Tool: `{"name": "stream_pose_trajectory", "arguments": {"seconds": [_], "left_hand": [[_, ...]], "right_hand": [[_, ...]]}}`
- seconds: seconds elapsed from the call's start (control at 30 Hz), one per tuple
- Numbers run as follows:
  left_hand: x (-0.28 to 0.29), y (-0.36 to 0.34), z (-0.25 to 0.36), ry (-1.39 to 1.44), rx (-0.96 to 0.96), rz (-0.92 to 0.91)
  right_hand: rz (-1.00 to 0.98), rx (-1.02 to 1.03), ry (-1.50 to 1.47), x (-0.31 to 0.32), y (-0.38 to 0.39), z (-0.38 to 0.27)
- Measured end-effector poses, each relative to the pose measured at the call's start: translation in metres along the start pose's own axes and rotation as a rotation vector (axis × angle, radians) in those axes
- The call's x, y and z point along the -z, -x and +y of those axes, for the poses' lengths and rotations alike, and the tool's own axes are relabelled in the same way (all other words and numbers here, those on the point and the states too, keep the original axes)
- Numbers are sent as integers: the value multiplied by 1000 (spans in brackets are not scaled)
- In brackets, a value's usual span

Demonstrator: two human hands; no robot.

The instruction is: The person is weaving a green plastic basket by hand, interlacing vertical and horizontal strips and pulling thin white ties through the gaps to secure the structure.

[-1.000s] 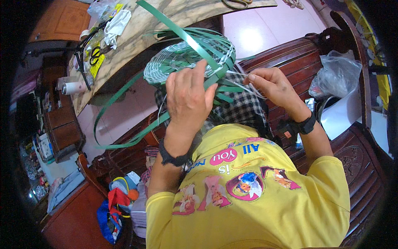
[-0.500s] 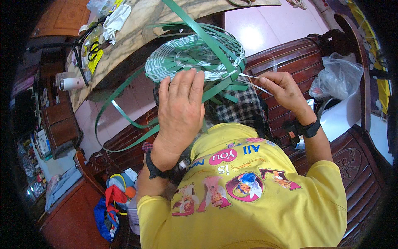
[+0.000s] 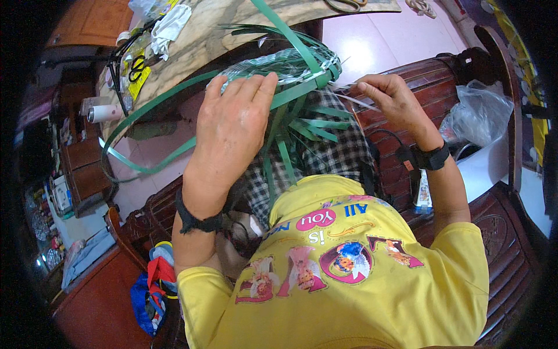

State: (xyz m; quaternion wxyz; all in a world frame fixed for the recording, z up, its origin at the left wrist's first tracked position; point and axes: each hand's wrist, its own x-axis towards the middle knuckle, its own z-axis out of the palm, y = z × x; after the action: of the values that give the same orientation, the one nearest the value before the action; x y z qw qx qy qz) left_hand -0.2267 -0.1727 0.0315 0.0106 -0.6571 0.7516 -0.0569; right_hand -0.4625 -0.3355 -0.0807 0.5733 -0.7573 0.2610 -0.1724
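A round woven piece (image 3: 273, 67) of green and white plastic strips is tilted over my lap, with loose strip ends hanging under its near edge. My left hand (image 3: 232, 119) grips that near edge, fingers laid over it and thumb hidden. To the right, my right hand (image 3: 398, 102) pinches a thin white strip (image 3: 363, 102) that runs to the rim. A wide green strip (image 3: 288, 32) rises from the rim toward the top. Another green strip (image 3: 148, 107) loops out at the left.
A marble-patterned table (image 3: 224, 29) lies beyond, bearing black scissors (image 3: 137, 68), a white cloth (image 3: 170, 30) and a white cylinder (image 3: 104, 113). I sit on a dark carved wooden bench (image 3: 407, 81). A clear plastic bag (image 3: 479, 113) rests at its right.
The woven piece has tipped, so its face shows narrower and more loose ends show below. My left hand has shifted left with it. The green loop has swung left.
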Motion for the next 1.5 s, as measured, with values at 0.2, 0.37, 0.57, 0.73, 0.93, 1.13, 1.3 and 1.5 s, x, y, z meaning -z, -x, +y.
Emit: {"name": "stream_pose_trajectory", "arguments": {"seconds": [0.2, 0.37, 0.57, 0.73, 0.93, 1.13, 1.3, 1.5], "left_hand": [[-31, -9, -34, 280, 22, 42], [-39, -30, -55, 158, -20, 16], [-50, -48, -55, -235, 66, -74], [-54, -53, -44, -377, 109, 17], [-50, -50, -36, -180, 147, -67], [-58, -48, -36, -71, 163, 30], [-69, -42, -55, 65, 197, 55], [-79, -30, -63, 247, 261, 96]], "right_hand": [[47, 58, 167, 9, -14, 20], [121, 84, 250, 9, -45, 45], [152, 105, 322, -5, -76, 65], [150, 50, 395, -15, -75, 71], [179, 125, 410, -17, -68, 78], [115, 35, 509, -6, -55, 88], [178, 20, 591, 47, -43, 123], [141, 37, 809, 59, -22, 108]]}}
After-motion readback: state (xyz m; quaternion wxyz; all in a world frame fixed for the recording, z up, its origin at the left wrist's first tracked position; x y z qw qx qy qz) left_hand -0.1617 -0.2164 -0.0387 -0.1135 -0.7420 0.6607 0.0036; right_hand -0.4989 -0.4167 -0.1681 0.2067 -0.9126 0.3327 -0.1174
